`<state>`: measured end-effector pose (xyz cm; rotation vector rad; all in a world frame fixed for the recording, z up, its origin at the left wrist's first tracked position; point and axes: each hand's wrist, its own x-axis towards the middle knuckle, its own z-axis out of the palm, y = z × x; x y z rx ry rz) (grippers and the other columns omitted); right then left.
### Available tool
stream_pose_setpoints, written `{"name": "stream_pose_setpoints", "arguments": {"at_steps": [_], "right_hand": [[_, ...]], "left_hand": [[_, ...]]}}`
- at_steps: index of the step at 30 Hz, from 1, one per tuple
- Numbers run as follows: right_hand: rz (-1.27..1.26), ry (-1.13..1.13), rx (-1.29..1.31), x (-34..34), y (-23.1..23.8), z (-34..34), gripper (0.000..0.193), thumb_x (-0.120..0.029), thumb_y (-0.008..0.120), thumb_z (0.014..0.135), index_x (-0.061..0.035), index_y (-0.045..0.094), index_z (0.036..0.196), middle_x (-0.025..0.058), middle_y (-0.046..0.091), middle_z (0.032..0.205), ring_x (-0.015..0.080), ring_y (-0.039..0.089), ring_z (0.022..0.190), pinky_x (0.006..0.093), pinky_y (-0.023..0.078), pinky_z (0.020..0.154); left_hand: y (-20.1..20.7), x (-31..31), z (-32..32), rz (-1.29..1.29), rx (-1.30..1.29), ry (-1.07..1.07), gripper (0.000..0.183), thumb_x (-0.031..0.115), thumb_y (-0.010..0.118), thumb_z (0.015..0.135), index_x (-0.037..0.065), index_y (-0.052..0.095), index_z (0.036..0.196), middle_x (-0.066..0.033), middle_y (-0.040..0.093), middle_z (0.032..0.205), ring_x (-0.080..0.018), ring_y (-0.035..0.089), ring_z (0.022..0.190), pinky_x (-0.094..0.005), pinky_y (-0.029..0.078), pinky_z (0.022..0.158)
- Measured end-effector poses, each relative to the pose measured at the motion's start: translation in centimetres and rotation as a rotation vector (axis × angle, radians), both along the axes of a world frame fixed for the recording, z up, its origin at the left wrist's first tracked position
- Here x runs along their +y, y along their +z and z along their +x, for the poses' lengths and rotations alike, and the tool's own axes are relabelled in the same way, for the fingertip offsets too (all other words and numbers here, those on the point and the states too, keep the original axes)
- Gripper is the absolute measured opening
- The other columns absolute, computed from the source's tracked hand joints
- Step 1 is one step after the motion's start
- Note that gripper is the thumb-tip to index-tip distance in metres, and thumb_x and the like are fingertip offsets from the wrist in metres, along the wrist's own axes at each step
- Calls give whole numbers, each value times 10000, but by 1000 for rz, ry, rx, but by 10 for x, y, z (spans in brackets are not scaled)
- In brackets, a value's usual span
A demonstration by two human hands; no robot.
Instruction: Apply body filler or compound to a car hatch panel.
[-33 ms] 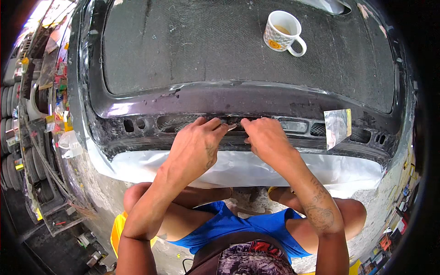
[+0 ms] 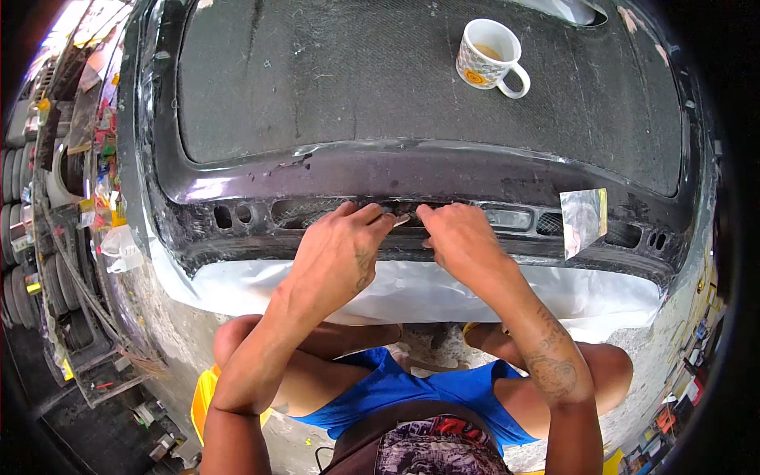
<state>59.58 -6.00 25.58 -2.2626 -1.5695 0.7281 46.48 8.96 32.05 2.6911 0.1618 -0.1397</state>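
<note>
A large dark car panel (image 2: 356, 172) lies before me, with a row of openings and slots along its near edge. Both hands meet over the middle of that edge. My left hand (image 2: 340, 244) is closed, its fingers pressed together at the slot, where a small pale tip (image 2: 402, 219) shows; I cannot tell what it is. A short gap to the right, my right hand (image 2: 461, 235) has its fingers curled down at the same edge. What either hand holds, if anything, is hidden. To the right of my right hand, a small clear plastic bag (image 2: 582, 223) lies over the slots.
A patterned white mug (image 2: 488, 57) with some brown liquid stands on the panel's rough black middle. White sheeting (image 2: 237, 286) spreads under the near edge, above my bent knees. Cluttered shelves with tyres (image 2: 63, 285) rise at the left; assorted items (image 2: 681, 396) lie at the far right.
</note>
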Motion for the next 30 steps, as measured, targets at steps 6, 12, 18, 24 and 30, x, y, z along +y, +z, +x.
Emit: {"name": "stream_pose_setpoints", "arguments": {"at_steps": [6, 12, 18, 24, 30], "right_hand": [[-19, 1, 11, 0, 1, 0, 258, -68, 746, 730, 5, 586, 918, 192, 649, 739, 399, 642, 779, 488, 486, 670], [20, -5, 13, 0, 0, 0, 251, -55, 739, 727, 6, 587, 917, 191, 645, 723, 402, 641, 769, 496, 479, 659], [72, 33, -57, -1, -1, 1, 105, -50, 554, 838, 15, 614, 895, 186, 657, 698, 357, 677, 706, 460, 527, 618], [88, 29, -52, -1, -1, 0, 106, -51, 564, 828, 18, 614, 891, 191, 660, 702, 358, 677, 703, 460, 527, 618], [76, 34, -52, -1, -1, 1, 109, -51, 565, 832, 21, 614, 897, 192, 660, 704, 360, 676, 703, 461, 525, 616]], "left_hand": [[-2, 2, -2, -26, -56, 55, 253, -4, 594, 809, 24, 645, 1055, -119, 597, 826, -347, 598, 782, -424, 509, 686], [-7, -5, 0, 39, -29, 51, 268, 9, 587, 824, 18, 638, 1086, -117, 607, 879, -342, 595, 820, -422, 510, 708], [-13, -7, 0, 83, -8, 24, 308, 10, 590, 796, 11, 641, 1100, -109, 608, 902, -329, 587, 852, -414, 509, 741], [-11, -6, 2, 55, 23, 2, 340, -11, 584, 752, 13, 647, 1085, -107, 602, 890, -332, 575, 817, -413, 504, 732], [-6, -5, 2, 42, 30, -13, 356, -16, 587, 712, 28, 659, 1058, -105, 599, 865, -330, 576, 808, -412, 502, 743]]}}
